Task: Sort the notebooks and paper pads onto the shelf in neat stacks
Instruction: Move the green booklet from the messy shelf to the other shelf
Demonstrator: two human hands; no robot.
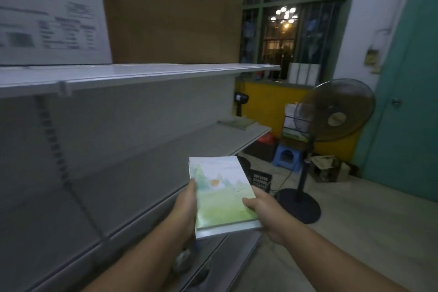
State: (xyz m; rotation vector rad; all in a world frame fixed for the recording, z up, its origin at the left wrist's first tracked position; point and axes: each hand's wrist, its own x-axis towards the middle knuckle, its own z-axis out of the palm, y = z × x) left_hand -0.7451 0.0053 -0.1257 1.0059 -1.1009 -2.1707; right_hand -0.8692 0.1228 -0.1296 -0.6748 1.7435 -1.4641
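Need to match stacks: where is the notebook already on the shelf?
Head view: the shelved notebook lies at the far right end of the middle shelf, left of the standing fan.

We hold a small stack of notebooks [222, 197] between our left grip [186, 208] and right grip [263, 211], beside the grey shelf [166, 156]. A flat pad [235, 123] lies at the shelf's far end.

A box [170, 26] sits on the top shelf [142, 71]; a pad [237, 123] lies far along the middle shelf [180, 149]; a fan [336, 111] stands right, on the floor [369, 232].
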